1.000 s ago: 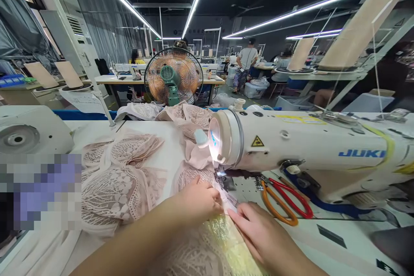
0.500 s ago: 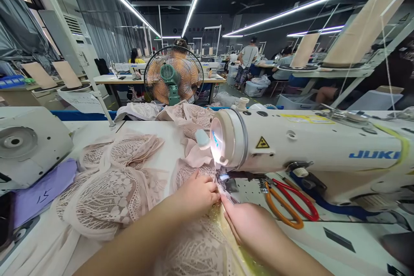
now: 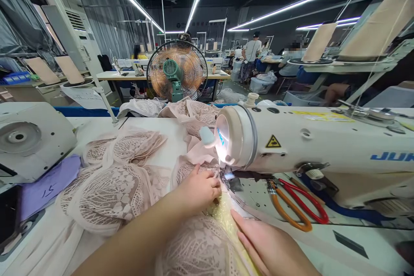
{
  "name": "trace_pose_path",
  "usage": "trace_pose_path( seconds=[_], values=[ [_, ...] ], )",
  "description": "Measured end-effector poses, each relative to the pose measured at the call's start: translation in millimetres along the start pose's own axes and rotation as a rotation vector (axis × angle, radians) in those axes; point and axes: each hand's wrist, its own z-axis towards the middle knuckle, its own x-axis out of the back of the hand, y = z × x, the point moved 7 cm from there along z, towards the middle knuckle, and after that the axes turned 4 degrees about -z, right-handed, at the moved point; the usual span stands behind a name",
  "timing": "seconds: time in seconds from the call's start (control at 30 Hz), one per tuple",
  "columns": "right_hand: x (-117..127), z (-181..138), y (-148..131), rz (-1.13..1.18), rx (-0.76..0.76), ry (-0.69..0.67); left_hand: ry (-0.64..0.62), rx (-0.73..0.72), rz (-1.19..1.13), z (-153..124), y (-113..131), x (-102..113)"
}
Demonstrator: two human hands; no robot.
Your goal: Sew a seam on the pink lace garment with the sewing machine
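Fingers [image 3: 214,186] of the left hand [image 3: 199,189] curl down onto the pink lace garment [image 3: 194,250] just left of the presser foot [image 3: 228,177]; the right hand [image 3: 270,248] lies flat, fingers straight and together, along the yellow-green strip [image 3: 226,220].
Lace sits at lower centre of the frame and spills left over the table [image 3: 168,148]; it looks light, limp and open-woven, likely to stretch or snag, so best steered flat by fingertips close beside the seam; whether the left fingers pinch a fold I cannot tell; the strip looks glossy and may slip; the Juki sewing machine [image 3: 307,146] fills the right, its head crowding the fingers; orange-and-red scissors [image 3: 297,207] lie just right of the foot; a second machine [image 3: 29,138] and purple cloth [image 3: 48,185] sit at left, a fan [image 3: 177,71] beyond.
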Motion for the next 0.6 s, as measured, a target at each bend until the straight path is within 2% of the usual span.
trace_pose_path(
  seconds=[0.4,0.6],
  values=[
    [-7.6,-0.3,4.0,0.021,-0.005,0.044,0.029,0.114,0.157,4.1,-13.9,-1.0],
    [-8.3,-0.8,3.9,0.064,-0.017,0.055,0.057,0.254,0.236,2.9,-31.7,-0.1]
  ],
)
